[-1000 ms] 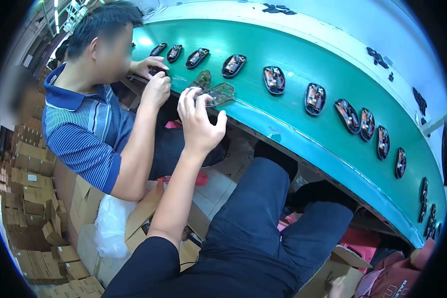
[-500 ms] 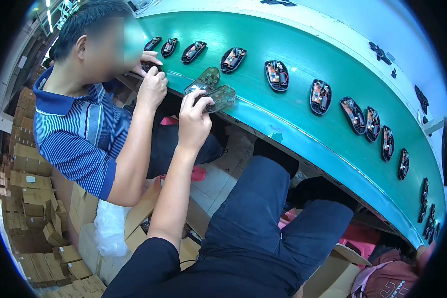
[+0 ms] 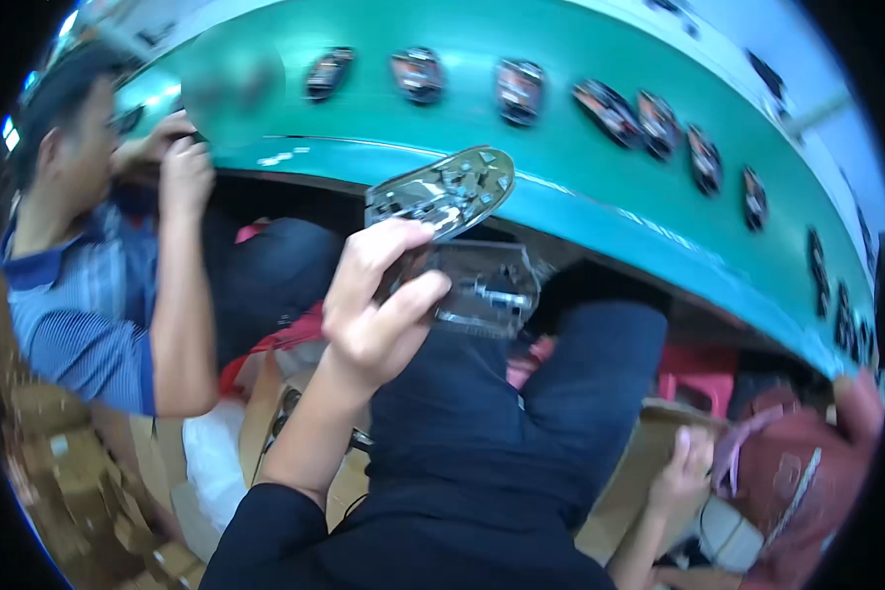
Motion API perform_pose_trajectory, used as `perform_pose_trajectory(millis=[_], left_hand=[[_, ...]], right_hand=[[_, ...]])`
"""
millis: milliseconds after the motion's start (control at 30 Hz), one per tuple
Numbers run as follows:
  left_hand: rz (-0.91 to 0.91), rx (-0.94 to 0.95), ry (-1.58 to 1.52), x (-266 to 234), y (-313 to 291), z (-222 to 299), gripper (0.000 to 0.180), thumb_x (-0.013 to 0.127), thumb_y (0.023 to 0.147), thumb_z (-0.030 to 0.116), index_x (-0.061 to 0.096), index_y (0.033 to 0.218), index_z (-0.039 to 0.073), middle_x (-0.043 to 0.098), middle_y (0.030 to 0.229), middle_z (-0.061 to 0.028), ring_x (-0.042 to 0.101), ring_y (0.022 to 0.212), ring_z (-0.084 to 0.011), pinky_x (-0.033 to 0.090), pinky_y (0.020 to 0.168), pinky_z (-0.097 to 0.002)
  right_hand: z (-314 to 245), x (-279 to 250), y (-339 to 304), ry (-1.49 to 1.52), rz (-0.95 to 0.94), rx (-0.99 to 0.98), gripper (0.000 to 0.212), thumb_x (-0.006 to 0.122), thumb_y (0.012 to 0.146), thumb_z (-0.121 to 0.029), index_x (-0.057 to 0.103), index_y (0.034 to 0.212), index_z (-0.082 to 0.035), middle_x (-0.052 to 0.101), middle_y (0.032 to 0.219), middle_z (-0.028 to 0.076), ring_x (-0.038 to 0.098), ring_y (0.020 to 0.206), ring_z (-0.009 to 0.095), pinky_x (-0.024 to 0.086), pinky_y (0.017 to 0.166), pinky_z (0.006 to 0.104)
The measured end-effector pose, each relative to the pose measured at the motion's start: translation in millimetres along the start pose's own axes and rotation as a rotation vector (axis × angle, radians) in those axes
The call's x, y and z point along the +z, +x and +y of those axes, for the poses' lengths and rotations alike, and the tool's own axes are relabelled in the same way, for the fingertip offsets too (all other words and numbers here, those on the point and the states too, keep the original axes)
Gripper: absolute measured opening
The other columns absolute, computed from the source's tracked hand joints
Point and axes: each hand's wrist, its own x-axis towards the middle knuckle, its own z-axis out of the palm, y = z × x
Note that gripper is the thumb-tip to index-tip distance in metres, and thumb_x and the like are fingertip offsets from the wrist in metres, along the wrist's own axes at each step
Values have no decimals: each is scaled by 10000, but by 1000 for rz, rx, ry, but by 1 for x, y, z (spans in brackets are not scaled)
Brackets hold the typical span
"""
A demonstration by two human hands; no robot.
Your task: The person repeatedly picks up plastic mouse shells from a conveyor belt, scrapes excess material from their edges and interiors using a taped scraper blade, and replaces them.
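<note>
My left hand (image 3: 379, 305) is raised over my lap and closed on two smoky translucent mouse shells. One curved shell (image 3: 452, 192) tilts up toward the bench edge. The other shell (image 3: 487, 290) lies below it, nearer my thighs, gripped between thumb and fingers. Small clips and ribs show inside both. Low on the right, my right hand (image 3: 683, 467) is lifted beside an open carton, its fingers pointing up. Motion smears them, so I cannot tell whether anything is in them.
On the green bench (image 3: 580, 197) stand several open black mouse bases, such as this mouse base (image 3: 519, 90), with circuit boards showing. A co-worker in a striped shirt (image 3: 88, 324) works at left. At right sits a person in a reddish top (image 3: 796, 472). Cardboard boxes (image 3: 59, 452) fill the lower left.
My view has swung to the right and blurred. My left hand has drawn back from the bench edge with both shells, now over my lap. My right hand has come into view.
</note>
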Motion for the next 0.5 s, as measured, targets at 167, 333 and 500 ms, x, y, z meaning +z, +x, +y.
perform_pose_trajectory(millis=[167,333,500], left_hand=[[-164,78,-103,6,2,68,312,737,574,30,679,881,24,628,1104,-206,632,971,-363,531,800,-439],[-260,0,-74,1,13,94,297,730,600,31,666,890,56,616,1128,-191,625,1008,-375,537,822,-447],[-361,70,-43,3,12,104,290,710,608,47,676,895,64,613,1142,-175,621,1012,-375,536,812,-457]], right_hand=[[-123,55,48,1120,-495,21,112,607,912,-9,497,899,5,620,1118,246,663,852,174,570,689,260],[-143,50,52,1462,-655,339,332,668,852,16,353,815,-83,618,1129,249,669,904,193,566,753,296],[-144,41,42,1314,-727,285,391,688,795,88,341,811,-91,633,1120,233,652,891,133,551,736,270]])
